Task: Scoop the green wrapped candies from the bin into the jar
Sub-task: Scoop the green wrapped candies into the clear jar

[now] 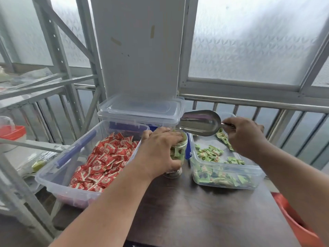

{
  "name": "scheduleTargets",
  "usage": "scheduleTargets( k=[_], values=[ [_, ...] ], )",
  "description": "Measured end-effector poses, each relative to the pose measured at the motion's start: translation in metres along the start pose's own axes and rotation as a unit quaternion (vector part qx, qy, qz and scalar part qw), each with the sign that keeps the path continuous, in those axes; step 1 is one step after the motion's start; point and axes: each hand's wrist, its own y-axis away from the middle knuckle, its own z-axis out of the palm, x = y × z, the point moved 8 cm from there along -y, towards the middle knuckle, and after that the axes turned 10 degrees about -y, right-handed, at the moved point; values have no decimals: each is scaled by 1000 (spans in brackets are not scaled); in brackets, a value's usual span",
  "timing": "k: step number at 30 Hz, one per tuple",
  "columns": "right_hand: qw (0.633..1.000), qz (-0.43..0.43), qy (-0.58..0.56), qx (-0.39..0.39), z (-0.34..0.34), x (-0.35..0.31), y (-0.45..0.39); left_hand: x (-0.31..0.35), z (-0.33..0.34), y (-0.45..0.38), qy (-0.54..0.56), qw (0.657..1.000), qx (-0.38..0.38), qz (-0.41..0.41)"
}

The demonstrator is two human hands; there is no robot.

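A clear plastic jar [179, 150] stands on the dark table between two bins, nearly full of green wrapped candies. My left hand [158, 148] wraps around the jar, fingers over its rim. My right hand [245, 136] grips the handle of a metal scoop [201, 122], tilted with its mouth just above the jar's opening; the scoop looks empty inside. On the right, the clear bin [256, 173] holds green wrapped candies [210, 154] spread thinly over its floor.
A clear bin of red wrapped candies [106, 157] sits left of the jar. Stacked clear lidded boxes [142, 111] stand behind. A metal shelf frame [53, 82] is at the left, a railing [267, 104] behind, and a red basin [293, 221] at the table's right corner.
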Motion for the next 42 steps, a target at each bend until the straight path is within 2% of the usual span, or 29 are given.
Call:
scheduleTargets(
  k=[7,13,18,23,25,29,31,35,42],
  values=[
    [997,65,-23,-16,25,30,3,8,6,-20,-130,981,-139,31],
    [985,140,-77,-63,40,56,6,7,11,-30,-157,970,-186,18],
    [972,193,12,-131,49,68,8,10,14,-26,-132,980,-146,-16],
    [954,206,61,-209,62,64,11,14,21,-6,-23,998,31,-48],
    [952,200,81,-216,62,63,12,13,25,3,31,994,92,-57],
    [955,179,114,-205,60,61,11,7,42,18,128,975,159,-86],
    [954,166,134,-211,61,58,9,1,57,24,197,961,158,-109],
    [951,161,144,-220,64,52,-4,-15,89,26,302,931,107,-176],
    [948,128,188,-222,82,31,-42,-26,101,24,347,910,99,-203]
  ],
)
